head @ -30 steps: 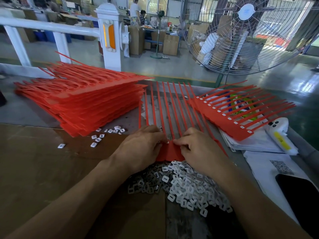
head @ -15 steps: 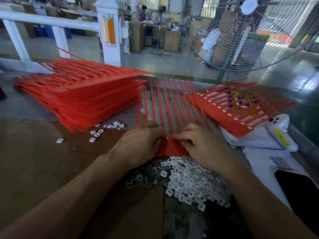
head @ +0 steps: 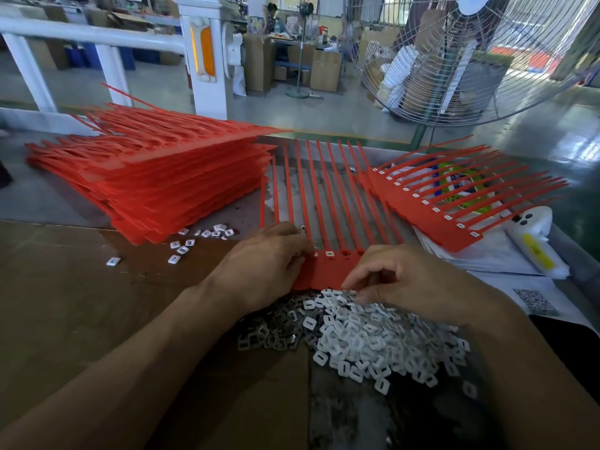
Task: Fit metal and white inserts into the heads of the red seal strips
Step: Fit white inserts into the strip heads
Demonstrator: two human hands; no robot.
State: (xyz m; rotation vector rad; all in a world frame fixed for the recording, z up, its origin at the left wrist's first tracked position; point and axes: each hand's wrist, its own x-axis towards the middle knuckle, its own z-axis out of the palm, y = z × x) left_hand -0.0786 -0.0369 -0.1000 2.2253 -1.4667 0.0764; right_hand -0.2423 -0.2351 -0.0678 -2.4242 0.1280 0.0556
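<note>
Where left hand (head: 269,267) covers strip heads (head: 328,269) | inserts unseen

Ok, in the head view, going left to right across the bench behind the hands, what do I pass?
Tall stack of red seal strips → strip sheet being worked on → finished strip sheet with white inserts → white handheld device.

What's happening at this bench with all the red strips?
A person is fitting small inserts into a sheet of red seal strips. The left hand holds the sheet's head end, while the right hand reaches into the pile of white inserts. One head already shows a white insert; its neighbours look empty. A tall stack of strips sits to the left, a filled sheet to the right.
</note>
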